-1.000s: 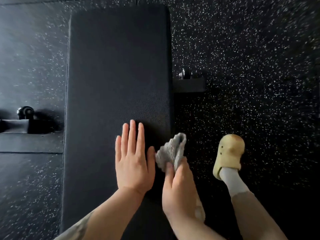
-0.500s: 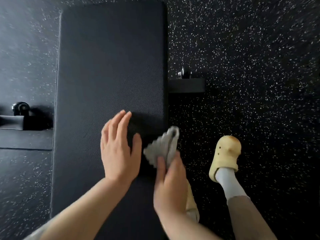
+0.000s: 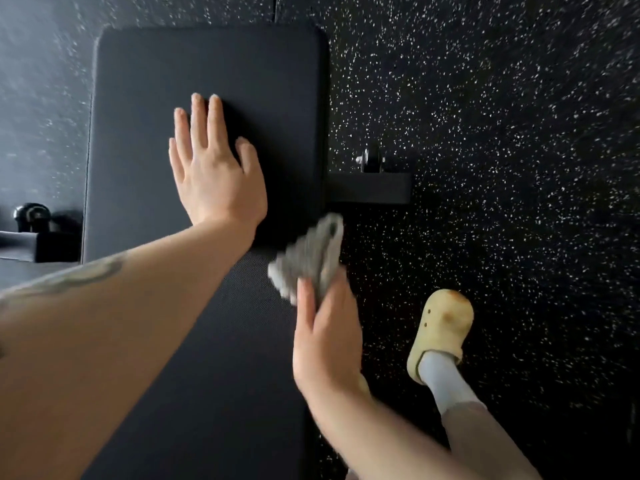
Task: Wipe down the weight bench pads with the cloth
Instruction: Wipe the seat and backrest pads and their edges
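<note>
A long black bench pad (image 3: 145,81) runs from the bottom of the view up to its rounded far end. My left hand (image 3: 214,168) lies flat on the pad with fingers straight, palm down. My right hand (image 3: 325,341) grips a bunched grey cloth (image 3: 311,258) at the pad's right edge, partly over the floor. The cloth sticks up out of my fingers and is slightly blurred.
Black speckled rubber floor (image 3: 502,133) surrounds the bench. A black frame foot with a wheel (image 3: 370,181) juts out right of the pad, and another foot (image 3: 31,230) shows at the left. My leg with a yellow clog (image 3: 440,330) stands right of the bench.
My left hand has slid further up the pad toward its far end and lies flat again. My right hand still holds the cloth at the right edge.
</note>
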Demonstrator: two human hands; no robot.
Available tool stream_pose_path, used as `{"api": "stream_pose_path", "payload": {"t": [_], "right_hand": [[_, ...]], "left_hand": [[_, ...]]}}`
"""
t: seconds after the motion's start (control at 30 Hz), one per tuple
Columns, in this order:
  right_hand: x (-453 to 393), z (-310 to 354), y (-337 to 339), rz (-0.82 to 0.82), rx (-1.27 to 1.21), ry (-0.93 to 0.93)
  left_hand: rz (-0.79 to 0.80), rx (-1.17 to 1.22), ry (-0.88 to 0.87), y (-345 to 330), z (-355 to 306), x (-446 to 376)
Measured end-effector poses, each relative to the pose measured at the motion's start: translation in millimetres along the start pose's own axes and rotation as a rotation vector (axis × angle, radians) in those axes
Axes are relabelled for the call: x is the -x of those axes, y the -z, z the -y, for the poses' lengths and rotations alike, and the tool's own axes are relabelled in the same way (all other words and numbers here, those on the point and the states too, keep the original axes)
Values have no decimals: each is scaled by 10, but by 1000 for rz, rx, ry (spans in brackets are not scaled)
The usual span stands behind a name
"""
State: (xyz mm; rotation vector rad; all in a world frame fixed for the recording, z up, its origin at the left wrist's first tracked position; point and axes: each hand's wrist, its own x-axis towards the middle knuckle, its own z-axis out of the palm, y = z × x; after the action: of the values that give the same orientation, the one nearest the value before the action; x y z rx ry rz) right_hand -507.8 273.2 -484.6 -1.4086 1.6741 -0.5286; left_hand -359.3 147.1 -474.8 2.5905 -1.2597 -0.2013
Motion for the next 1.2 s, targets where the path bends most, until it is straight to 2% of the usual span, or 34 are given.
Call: {"api": "stream_pose_path", "payload": {"t": [0.07, 0.13, 0.33, 0.4, 0.5, 0.57, 0.63, 0.7, 0.8, 0.93, 1.1, 1.2], "right_hand": [[375, -105, 81, 104, -20, -70], [352, -46, 81, 134, -12, -135], [-1131, 604, -89, -30, 13, -112], [-1343, 652, -128, -53, 10, -76], [-832, 421, -24, 5, -39, -20], [-286, 252, 111, 157, -61, -80], [-90, 213, 189, 259, -40, -130], [-374, 307, 132, 229, -52, -155], [-1194, 644, 26, 85, 6, -113], [-1781, 802, -17, 75, -12, -2], [-838, 334, 91, 181, -77, -5], [-510, 307, 116, 214, -104, -57]], "left_hand": [[1, -18, 0, 4, -4, 24], [-5, -26, 2, 13, -17, 20], [-15, -21, 11, 9, -22, 21], [-26, -15, 11, 9, -25, 10], [-34, -20, -10, 15, -18, 17], [-42, -18, -11, 12, -8, 29], [-54, -11, -13, 1, 4, 39], [-65, -1, -20, -8, 9, 37], [-74, 0, -23, -10, 9, 34], [-70, -12, -30, -6, 13, 39], [-57, -36, -22, 0, 12, 25], [-48, -45, -12, 6, 2, 29]]}}
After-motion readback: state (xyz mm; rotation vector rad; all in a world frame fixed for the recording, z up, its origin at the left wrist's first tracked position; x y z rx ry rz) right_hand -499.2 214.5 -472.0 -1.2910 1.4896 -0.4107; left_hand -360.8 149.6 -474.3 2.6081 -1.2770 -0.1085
